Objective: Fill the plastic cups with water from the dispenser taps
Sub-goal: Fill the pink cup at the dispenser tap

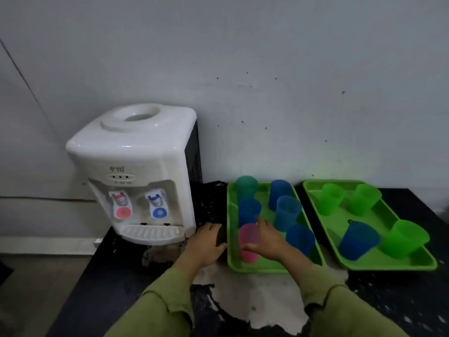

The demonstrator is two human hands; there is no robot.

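The right hand (266, 242) has thumb and fingers wrapped round the pink cup (247, 233), which stands upright in the near-left corner of the green tray (255, 269), with a blue cup (288, 212) just beyond those fingers. The left hand (207, 243) lies with its fingertips at the tray's left rim (whether they grasp it or only rest there I cannot tell). The white dispenser (136, 166), with its red tap (120, 203) and blue tap (158, 201), stands just beyond and left of that hand's fingers, apart from the cup.
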